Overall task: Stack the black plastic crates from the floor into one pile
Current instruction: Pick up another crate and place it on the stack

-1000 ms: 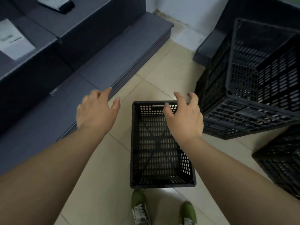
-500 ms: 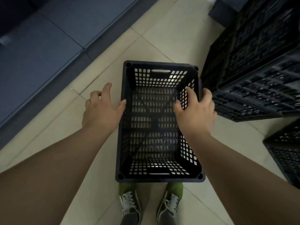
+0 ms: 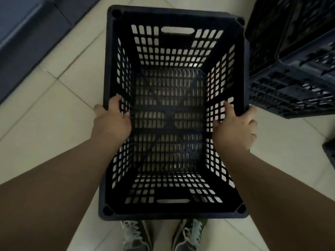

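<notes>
A black slotted plastic crate (image 3: 172,17) fills the middle of the head view, its open top facing me and its inside empty. My left hand (image 3: 112,122) clamps over its left rim, fingers curled inside the wall. My right hand (image 3: 233,127) grips the right rim the same way, thumb inside and fingers outside. A pile of other black crates (image 3: 293,73) stands tilted at the right, close to the held crate's right wall but apart from it.
Pale floor tiles (image 3: 47,124) lie all around. Dark grey steps (image 3: 27,28) run along the upper left. The corner of another black crate (image 3: 329,153) pokes in at the right edge. Two green shoes (image 3: 163,236) stand just below the crate.
Both hands have gone from hovering beside the crate to closing on its side rims. The crate now looks much larger and nearer, and the view has tipped further down.
</notes>
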`<state>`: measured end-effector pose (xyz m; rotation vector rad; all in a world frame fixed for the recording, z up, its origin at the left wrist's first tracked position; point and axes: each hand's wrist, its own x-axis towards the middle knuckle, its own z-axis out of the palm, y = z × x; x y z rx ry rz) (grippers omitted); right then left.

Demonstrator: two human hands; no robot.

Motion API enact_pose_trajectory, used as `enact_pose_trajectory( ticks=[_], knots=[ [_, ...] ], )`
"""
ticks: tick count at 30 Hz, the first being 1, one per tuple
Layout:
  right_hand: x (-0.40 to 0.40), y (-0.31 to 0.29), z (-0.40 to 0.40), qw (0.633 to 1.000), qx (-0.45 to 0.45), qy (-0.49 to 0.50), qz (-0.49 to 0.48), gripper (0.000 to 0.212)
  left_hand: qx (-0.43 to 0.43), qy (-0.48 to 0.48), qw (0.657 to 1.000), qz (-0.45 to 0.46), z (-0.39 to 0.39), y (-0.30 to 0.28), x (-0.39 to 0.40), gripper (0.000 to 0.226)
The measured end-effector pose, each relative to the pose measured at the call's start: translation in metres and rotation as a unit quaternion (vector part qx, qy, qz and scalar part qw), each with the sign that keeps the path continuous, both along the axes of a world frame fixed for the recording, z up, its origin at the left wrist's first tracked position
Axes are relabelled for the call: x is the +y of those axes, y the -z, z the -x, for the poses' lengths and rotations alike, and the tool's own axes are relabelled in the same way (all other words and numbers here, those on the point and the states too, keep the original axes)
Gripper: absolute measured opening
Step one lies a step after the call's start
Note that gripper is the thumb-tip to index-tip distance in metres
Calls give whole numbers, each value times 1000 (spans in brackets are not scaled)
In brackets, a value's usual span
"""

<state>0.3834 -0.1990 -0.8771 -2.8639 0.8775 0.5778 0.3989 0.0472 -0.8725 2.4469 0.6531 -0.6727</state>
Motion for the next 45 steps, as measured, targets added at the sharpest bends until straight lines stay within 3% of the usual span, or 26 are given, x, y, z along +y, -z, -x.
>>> enact_pose_trajectory(
  ticks=[5,12,16,21,28,36,45],
  knots=[
    [-11,1,-3,999,-26,-12,23,63,-12,53,998,-32,5,1,4,62],
    [-14,-31,2,991,-92,-17,-96,56,17,49,996,-73,0,-40,17,69],
    [-2,-76,-5,983,-139,-10,-122,64,19,48,995,-84,-5,-90,39,67],
    [25,-162,-16,969,-171,-17,-176,73,8,38,994,-107,-6,-175,69,71],
    [55,-314,-36,966,-204,-18,-157,70,-37,23,990,-136,-21,-331,90,68],
    [65,-491,-39,941,-307,2,-142,64,-114,66,975,-181,-46,-512,100,59],
    [37,-662,-4,916,-380,49,-119,63,-231,126,950,-167,-54,-681,69,60]
  ],
)
